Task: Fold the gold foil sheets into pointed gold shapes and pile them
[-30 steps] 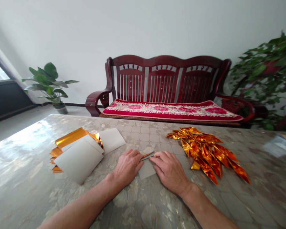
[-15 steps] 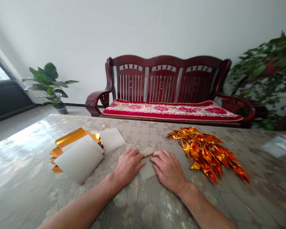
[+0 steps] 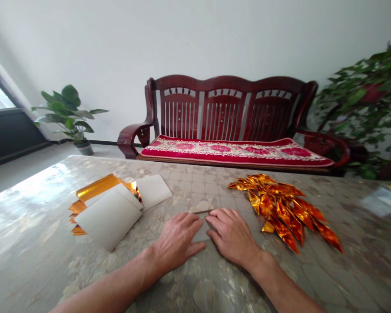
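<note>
A small sheet of foil paper [image 3: 201, 234], pale side up, lies on the table between my hands, and a narrow strip along its far edge stands slightly raised. My left hand [image 3: 180, 237] rests on its left part with fingers stretched and thumb apart. Bent over the right part, my right hand [image 3: 230, 232] keeps its fingertips at the far edge and its thumb nearer to me. Both hands cover much of the sheet. To the right is a pile of folded gold-orange foil pieces [image 3: 282, 206], pointed at their ends.
Left of my hands lies a stack of foil-backed sheets [image 3: 109, 219], mostly white side up. A clear plastic bag [image 3: 379, 200] is at the table's right. Beyond the patterned table [image 3: 202, 295] stands a wooden bench [image 3: 223, 113] with a red cushion, between potted plants [image 3: 71, 117].
My left hand has drawn back from the sheet's far edge toward me, its fingers flatter and its thumb stretched out. The right hand stays near the same edge. The camera has shifted slightly.
</note>
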`<state>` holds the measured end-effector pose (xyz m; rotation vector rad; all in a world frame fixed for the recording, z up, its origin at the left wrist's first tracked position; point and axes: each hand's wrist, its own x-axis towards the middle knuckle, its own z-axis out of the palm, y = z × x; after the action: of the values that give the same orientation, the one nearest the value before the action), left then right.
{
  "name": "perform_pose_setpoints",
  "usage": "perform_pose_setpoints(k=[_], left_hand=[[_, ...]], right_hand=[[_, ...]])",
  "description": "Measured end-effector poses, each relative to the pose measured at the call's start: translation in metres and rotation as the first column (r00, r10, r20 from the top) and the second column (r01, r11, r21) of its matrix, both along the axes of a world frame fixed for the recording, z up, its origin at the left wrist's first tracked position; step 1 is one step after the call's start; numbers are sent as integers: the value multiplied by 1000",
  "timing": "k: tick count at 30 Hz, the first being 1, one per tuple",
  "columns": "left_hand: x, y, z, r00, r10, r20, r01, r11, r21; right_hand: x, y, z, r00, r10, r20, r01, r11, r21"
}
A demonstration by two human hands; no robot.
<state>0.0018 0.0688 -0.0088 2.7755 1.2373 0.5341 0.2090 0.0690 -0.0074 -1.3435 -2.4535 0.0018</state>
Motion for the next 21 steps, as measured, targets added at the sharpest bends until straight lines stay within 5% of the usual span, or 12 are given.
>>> perform_pose_setpoints(k=[11, 21], left_hand=[[6, -7, 13, 963, 84, -256, -98, 994, -43], [5, -1, 13, 972, 92, -216, -98, 995, -17]], right_hand=[[11, 8, 2, 986, 134, 103, -133, 991, -19], [6, 11, -6, 995, 89, 39, -92, 993, 78]])
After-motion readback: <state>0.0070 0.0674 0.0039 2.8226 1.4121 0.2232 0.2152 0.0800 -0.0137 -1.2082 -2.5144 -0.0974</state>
